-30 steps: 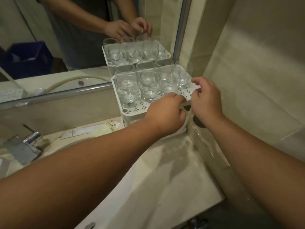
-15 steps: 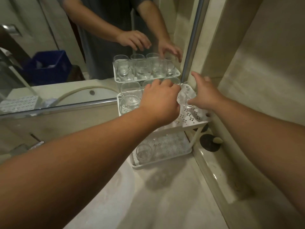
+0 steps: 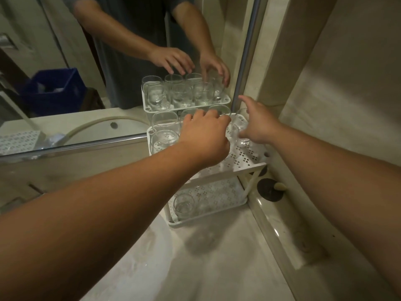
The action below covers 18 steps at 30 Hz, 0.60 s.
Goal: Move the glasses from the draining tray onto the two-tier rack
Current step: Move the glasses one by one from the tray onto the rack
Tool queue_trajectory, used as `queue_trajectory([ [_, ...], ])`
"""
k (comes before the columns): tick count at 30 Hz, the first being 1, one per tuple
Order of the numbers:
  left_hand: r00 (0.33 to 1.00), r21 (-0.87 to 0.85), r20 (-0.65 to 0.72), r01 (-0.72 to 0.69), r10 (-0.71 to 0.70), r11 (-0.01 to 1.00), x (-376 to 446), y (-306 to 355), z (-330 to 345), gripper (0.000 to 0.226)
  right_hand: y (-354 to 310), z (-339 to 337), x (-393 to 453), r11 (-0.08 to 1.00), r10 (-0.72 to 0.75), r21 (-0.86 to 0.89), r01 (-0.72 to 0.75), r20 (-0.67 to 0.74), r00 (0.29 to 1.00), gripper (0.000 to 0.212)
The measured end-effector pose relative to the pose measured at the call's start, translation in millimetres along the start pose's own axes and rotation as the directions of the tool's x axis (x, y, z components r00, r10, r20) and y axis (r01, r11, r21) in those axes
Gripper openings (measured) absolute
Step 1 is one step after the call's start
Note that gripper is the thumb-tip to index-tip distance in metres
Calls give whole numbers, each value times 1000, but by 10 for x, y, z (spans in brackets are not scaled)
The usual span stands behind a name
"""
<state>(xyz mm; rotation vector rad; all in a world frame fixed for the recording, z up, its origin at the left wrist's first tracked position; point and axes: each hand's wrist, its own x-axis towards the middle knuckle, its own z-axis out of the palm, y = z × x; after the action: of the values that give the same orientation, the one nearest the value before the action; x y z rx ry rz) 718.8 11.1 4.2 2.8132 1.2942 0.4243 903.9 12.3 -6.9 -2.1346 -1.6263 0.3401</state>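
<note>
head view: both hands (image 3: 204,137) (image 3: 258,124) over glasses (image 3: 165,135) on 2-tier rack (image 3: 245,161).

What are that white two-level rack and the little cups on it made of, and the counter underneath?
The rack looks like white plastic with a matte finish: its shelves are punched with small hole patterns. The cups appear to be clear glass, see-through with bright reflections. The counter looks like polished pale stone, faintly veined and shiny, though it could be an imitation.
</note>
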Motion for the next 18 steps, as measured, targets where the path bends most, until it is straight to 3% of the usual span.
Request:
queue_trajectory([
  [18, 953, -236, -272, -203, 136, 950, -434, 195, -186, 78, -647, -486, -1074, 996, -17, -90, -14, -331, 943, 93],
])
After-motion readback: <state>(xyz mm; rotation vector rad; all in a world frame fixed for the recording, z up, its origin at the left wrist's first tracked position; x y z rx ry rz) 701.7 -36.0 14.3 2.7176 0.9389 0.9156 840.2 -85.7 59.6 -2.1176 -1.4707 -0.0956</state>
